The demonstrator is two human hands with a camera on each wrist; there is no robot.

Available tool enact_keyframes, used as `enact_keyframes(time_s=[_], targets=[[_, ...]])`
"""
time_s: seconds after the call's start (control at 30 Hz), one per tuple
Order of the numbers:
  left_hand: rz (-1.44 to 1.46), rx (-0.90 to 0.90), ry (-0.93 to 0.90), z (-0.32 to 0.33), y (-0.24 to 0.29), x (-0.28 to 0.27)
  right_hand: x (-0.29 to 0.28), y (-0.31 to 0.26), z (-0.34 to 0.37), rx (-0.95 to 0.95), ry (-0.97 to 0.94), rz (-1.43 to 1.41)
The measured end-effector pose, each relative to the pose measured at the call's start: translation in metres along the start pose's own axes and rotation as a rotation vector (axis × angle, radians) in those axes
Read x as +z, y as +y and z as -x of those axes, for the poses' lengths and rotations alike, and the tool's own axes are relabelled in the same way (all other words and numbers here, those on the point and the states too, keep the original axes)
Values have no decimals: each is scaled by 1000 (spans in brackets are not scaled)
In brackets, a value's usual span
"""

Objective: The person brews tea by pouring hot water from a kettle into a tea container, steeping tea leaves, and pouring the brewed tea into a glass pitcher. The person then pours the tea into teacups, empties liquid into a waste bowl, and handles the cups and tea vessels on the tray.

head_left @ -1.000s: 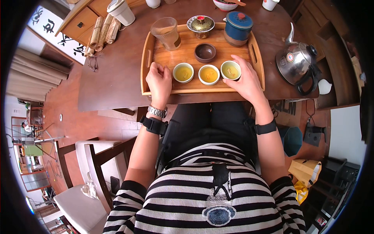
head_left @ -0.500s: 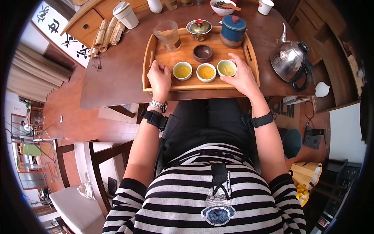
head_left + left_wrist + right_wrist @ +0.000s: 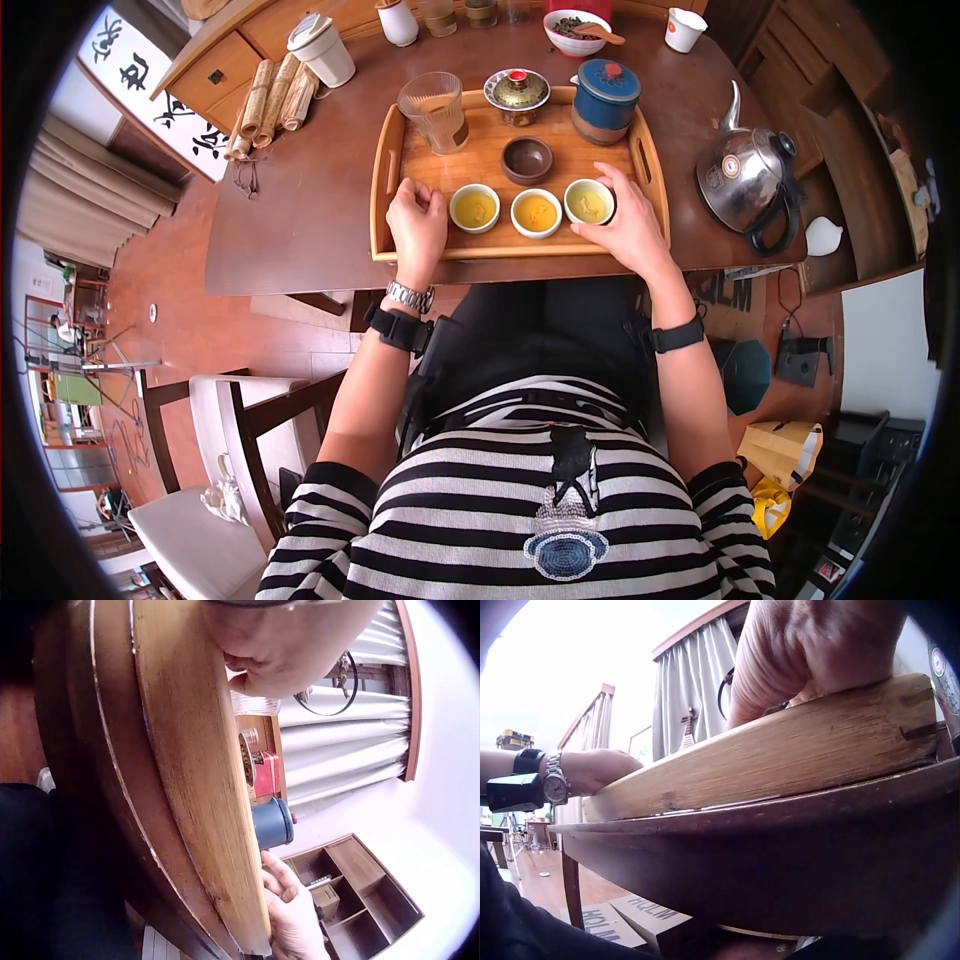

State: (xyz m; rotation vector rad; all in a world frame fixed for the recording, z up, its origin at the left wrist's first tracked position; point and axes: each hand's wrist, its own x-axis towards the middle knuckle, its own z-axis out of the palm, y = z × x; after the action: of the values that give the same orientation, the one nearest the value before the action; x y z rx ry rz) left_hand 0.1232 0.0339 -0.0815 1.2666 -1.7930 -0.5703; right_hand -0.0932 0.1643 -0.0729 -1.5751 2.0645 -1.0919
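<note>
Three small white cups of yellow tea stand in a row along the near side of a wooden tray point(image 3: 450, 250). At the right cup point(image 3: 588, 203), my right hand point(image 3: 632, 222) has thumb and fingers round its side, and the cup sits on the tray. My left hand point(image 3: 418, 225) rests at the tray's near left corner with loosely curled fingers, holding nothing visible, beside the left cup point(image 3: 475, 209). Between the outer two is the middle cup point(image 3: 537, 214). The tray's near wall point(image 3: 780, 754) hides the cups in the right wrist view.
Behind the cups on the tray are a dark bowl point(image 3: 527, 161), a ribbed glass pitcher point(image 3: 434, 112), a lidded gaiwan point(image 3: 517, 95) and a blue lidded pot point(image 3: 606, 98). A steel kettle point(image 3: 742, 180) stands right of the tray. Bamboo scrolls point(image 3: 268, 105) lie at left.
The head view has shifted, so the table and tray sit lower in it than half a second ago. Both hands keep their places on the tray and at the right cup.
</note>
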Motion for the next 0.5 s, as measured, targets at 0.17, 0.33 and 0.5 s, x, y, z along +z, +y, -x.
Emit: enact_keyframes(time_s=[0.17, 0.33, 0.5], targets=[[276, -111, -19, -11, -17, 2, 1, 2, -2, 39, 29, -41], [284, -16, 150, -54, 3, -2, 0, 5, -6, -13, 81, -78], [487, -123, 307, -75, -9, 23, -5, -1, -18, -17, 28, -39]])
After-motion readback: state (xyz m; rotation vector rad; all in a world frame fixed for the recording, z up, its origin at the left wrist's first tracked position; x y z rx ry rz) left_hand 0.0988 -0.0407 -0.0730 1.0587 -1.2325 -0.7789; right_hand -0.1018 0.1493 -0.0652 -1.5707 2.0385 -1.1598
